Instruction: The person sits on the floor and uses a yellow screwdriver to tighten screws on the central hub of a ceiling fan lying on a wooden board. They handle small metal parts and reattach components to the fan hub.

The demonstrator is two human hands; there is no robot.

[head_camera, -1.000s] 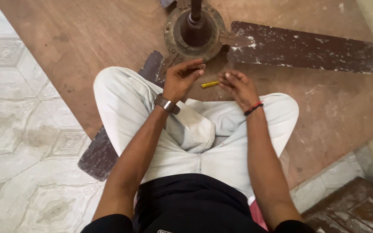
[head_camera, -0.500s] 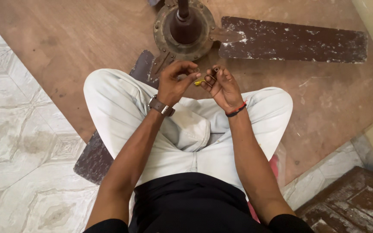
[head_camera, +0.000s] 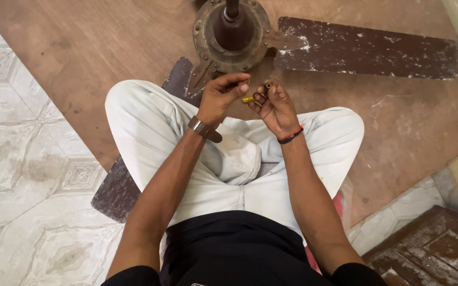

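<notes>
- The left hand (head_camera: 223, 95) and right hand (head_camera: 272, 106) meet above the lap, fingers curled, both pinching a small yellow piece (head_camera: 248, 99) between them.
- A watch (head_camera: 201, 127) sits on the left wrist, a red-and-black band (head_camera: 291, 135) on the right.
- Just beyond the hands lies a rusty fan motor (head_camera: 232, 33) on the brown floor (head_camera: 70, 47); one blade (head_camera: 367, 48) stretches right, another (head_camera: 128, 180) passes under the left leg.

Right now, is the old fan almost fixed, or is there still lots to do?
Still lots, it seems. The fan is already down, lying on the brown board, blades still on. In hand: the left hand and right hand meet over a small yellow piece, and the right fingers also hold some small dark bits. Nothing on the fan's rusty middle looks opened or cleaned yet.
</notes>
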